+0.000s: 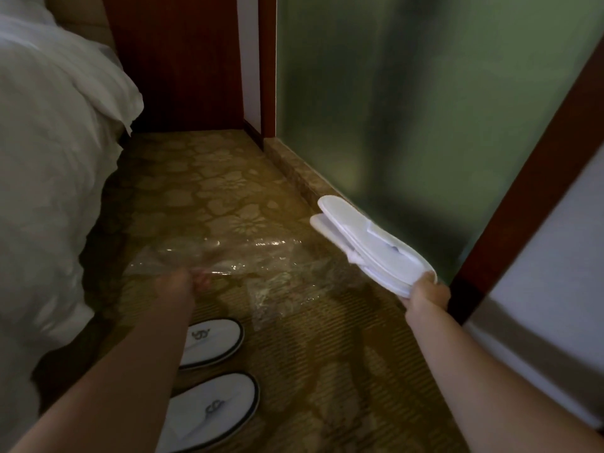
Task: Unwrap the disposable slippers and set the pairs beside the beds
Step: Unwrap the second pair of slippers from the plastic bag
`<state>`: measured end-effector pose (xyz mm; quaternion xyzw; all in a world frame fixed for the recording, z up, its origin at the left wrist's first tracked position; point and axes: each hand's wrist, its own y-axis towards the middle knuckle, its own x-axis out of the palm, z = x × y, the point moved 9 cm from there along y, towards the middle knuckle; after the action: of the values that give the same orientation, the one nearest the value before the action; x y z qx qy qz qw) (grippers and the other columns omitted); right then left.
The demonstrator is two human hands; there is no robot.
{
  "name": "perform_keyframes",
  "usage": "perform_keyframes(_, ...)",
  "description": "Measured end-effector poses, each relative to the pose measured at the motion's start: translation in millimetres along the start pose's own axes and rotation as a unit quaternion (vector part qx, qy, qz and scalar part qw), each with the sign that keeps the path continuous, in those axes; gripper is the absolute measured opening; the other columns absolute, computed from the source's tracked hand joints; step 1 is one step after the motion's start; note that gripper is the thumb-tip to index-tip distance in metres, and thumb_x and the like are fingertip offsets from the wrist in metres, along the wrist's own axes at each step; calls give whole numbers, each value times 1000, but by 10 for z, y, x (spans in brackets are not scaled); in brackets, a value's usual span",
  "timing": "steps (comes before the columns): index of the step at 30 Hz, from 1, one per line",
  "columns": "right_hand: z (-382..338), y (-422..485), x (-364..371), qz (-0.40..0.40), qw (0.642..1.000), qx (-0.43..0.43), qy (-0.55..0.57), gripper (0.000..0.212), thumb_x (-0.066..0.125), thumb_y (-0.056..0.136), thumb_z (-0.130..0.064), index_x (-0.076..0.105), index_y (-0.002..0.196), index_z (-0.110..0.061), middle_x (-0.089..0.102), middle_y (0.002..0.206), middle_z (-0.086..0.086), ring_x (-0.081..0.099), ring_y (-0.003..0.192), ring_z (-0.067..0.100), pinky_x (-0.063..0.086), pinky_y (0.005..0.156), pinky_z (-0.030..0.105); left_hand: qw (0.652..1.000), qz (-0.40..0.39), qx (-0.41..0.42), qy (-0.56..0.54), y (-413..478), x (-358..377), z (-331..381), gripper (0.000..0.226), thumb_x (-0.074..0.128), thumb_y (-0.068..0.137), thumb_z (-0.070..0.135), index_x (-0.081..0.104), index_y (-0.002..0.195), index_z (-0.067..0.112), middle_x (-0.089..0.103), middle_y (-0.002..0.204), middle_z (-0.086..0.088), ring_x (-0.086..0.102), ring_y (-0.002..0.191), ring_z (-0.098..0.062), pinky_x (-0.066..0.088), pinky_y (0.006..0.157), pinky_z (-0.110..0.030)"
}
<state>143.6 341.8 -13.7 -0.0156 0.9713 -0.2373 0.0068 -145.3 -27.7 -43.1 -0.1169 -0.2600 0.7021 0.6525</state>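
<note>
My right hand (426, 291) grips a flat stacked pair of plain white disposable slippers (366, 243) by one end, held out above the carpet near the glass wall. My left hand (178, 284) pinches a clear plastic wrapper (258, 266), which stretches and hangs crumpled between the two hands, free of the slippers. On the carpet below my left forearm lies another pair of white slippers with dark trim and a logo: one (212, 341) farther, one (209, 410) nearer. Both sit beside the bed (49, 178).
The white-covered bed fills the left side. A patterned gold carpet (212, 191) runs down the narrow aisle. A frosted green glass wall (408, 109) with a stone sill borders the right, with dark wooden panels (176, 60) at the far end and a wooden frame (510, 191) at right.
</note>
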Motion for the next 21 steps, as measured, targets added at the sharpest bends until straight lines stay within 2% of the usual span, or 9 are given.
perform_keyframes(3, -108, -71, 69, -37, 999, -34, 20, 47, 46, 94, -36, 42, 136, -15, 53, 132, 16, 58, 115, 36, 52, 93, 50, 996, -57, -41, 60, -175, 192, -93, 32, 31, 98, 5, 49, 74, -4, 55, 42, -10, 41, 16, -4, 30, 23, -9)
perform_keyframes(5, -93, -70, 129, -53, 997, -24, 41, 46, 46, 96, -32, 40, 138, -15, 51, 133, 15, 57, 116, 35, 54, 92, 47, 993, -80, -48, 77, -266, 310, -157, 28, 31, 100, 6, 48, 79, -2, 52, 36, -10, 39, 16, -5, 31, 23, -10)
perform_keyframes(7, -97, -90, 164, -62, 997, -21, 47, 45, 44, 97, -29, 38, 139, -14, 48, 135, 17, 56, 117, 36, 54, 91, 46, 989, -95, -49, 104, -321, 413, -210, 23, 30, 100, 4, 46, 86, -3, 53, 47, -14, 37, 15, -5, 30, 24, -11)
perform_keyframes(10, -115, -118, 188, -72, 996, -24, 52, 44, 43, 98, -28, 38, 139, -13, 46, 137, 19, 54, 118, 38, 54, 90, 46, 985, -121, -49, 108, -377, 677, -340, 33, 29, 101, 8, 45, 74, -3, 58, 39, -12, 36, 15, -4, 30, 23, -11)
perform_keyframes(12, -121, -121, 183, -76, 995, -19, 67, 44, 43, 98, -27, 39, 139, -13, 46, 137, 18, 53, 120, 38, 55, 89, 45, 984, -134, -53, 103, -487, 850, -454, 32, 30, 102, 11, 46, 80, -5, 61, 42, -12, 39, 15, -4, 30, 22, -12)
perform_keyframes(14, -150, -107, 172, -82, 994, -18, 71, 43, 43, 98, -27, 40, 139, -13, 47, 137, 18, 52, 121, 38, 54, 89, 44, 987, -122, -54, 85, -528, 984, -561, 24, 33, 101, 11, 49, 100, -7, 64, 42, -9, 48, 20, -6, 35, 24, -11)
perform_keyframes(16, -172, -58, 136, -86, 993, -16, 75, 42, 43, 98, -27, 41, 138, -13, 48, 136, 18, 53, 120, 37, 54, 89, 44, 988, -124, -51, 70, -601, 1142, -654, 33, 36, 100, 12, 46, 122, -12, 69, 64, -14, 61, 31, -11, 42, 28, -14)
perform_keyframes(19, -170, 10, 106, -92, 992, -3, 82, 42, 44, 98, -27, 42, 138, -15, 50, 134, 16, 55, 118, 34, 55, 90, 45, 988, -135, -52, 54, -744, 1375, -787, 36, 36, 100, 11, 44, 128, -10, 68, 104, -22, 64, 37, -13, 46, 30, -17)
perform_keyframes(21, -175, 48, 71, -99, 991, 9, 92, 42, 44, 98, -27, 41, 138, -15, 51, 134, 16, 56, 117, 34, 55, 90, 44, 987, -143, -58, 45, -817, 1505, -929, 36, 39, 99, 9, 44, 129, -9, 70, 101, -22, 63, 34, -10, 49, 33, -18)
